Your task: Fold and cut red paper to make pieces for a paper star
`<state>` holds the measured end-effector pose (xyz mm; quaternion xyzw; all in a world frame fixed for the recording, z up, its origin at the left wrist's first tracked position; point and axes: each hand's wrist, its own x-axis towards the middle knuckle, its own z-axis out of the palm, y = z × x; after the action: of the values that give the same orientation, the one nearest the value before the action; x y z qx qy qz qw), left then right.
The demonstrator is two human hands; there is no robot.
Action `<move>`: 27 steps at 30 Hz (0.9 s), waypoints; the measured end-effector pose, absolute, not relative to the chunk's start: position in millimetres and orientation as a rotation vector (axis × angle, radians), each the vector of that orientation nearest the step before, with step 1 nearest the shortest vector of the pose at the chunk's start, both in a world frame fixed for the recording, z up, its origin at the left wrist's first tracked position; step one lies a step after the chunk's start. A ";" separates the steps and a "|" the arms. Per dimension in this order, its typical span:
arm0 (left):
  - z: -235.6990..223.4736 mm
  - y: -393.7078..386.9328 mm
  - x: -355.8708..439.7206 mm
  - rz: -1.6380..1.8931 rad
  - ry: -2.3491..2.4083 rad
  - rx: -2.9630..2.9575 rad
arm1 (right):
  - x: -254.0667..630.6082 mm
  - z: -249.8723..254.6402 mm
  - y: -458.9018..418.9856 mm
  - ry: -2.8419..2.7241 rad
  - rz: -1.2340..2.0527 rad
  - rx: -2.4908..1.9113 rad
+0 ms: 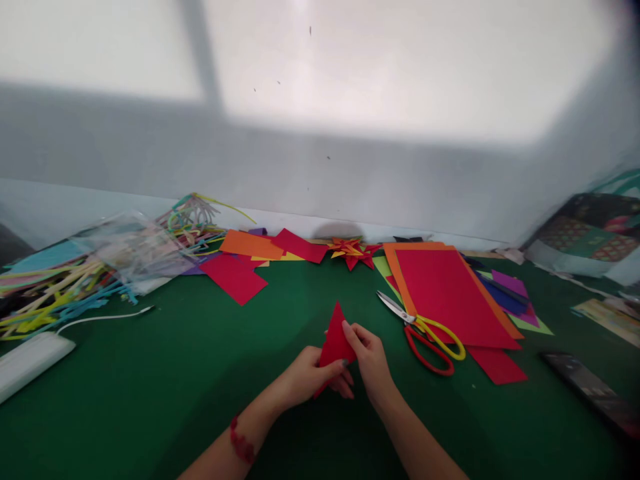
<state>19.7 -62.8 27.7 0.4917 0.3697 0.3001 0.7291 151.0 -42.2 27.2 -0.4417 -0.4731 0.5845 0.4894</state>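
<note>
Between my two hands is a folded piece of red paper, its pointed tip facing away from me. My left hand grips its lower left part, thumb lying across the front. My right hand pinches the right edge between thumb and fingers. Some fingertips are hidden behind the paper. To the right lie scissors with one yellow and one red handle loop, blades spread slightly. Straight ahead, folded paper stars in red and orange rest near the wall.
Red sheets lie over orange ones at right, with a phone beyond. Loose red paper and an orange piece lie left of centre. Coloured pipe cleaners, a clear plastic bag and a white power strip occupy the left.
</note>
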 end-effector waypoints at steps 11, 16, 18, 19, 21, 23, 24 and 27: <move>20.3 -59.8 20.5 0.758 0.852 1.081 | 152.6 26.2 -41.9 -1.200 1.331 -1.146; 21.8 -60.4 18.3 0.770 0.888 1.118 | 152.4 25.7 -40.9 -1.228 1.277 -1.164; 24.1 -60.8 17.1 0.768 0.903 1.130 | 151.6 25.2 -40.9 -1.216 1.295 -1.166; 24.8 -60.9 16.6 0.765 0.910 1.132 | 151.2 25.0 -41.0 -1.211 1.301 -1.166; 25.0 -60.6 16.0 0.750 0.915 1.132 | 150.8 24.7 -41.4 -1.210 1.309 -1.163; 24.3 -60.1 15.7 0.728 0.907 1.132 | 150.5 24.6 -42.1 -1.216 1.306 -1.160; 24.1 -59.9 15.6 0.720 0.898 1.130 | 150.4 24.7 -42.5 -1.221 1.301 -1.160; 25.0 -60.4 15.7 0.695 0.853 1.114 | 149.8 26.1 -43.8 -1.233 1.312 -1.159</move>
<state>15.7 -60.4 25.0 0.5019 0.3841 0.3129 0.7090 149.8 -43.8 26.1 -0.4749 -0.5051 0.5378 0.4796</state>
